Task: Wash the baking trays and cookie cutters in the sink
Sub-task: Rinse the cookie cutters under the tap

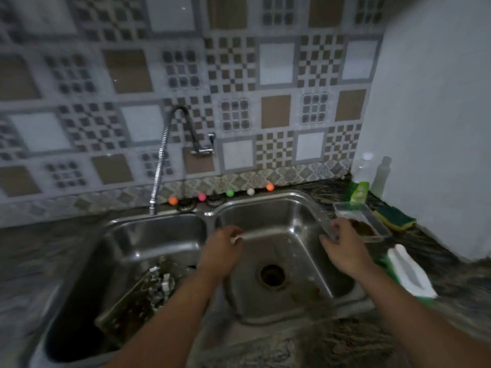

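Double steel sink (287, 205) — one grimy tray (132, 301) leaning in the left basin. Left hand (223, 251) pinches something small, right hand (345, 248) grips a clear tray (318, 221).

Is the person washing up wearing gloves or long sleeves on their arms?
No. Both the left hand and the right hand are bare, with no gloves. The forearms are bare too, with no sleeves in view. I see no watch, ring or bracelet, though the picture is blurry.
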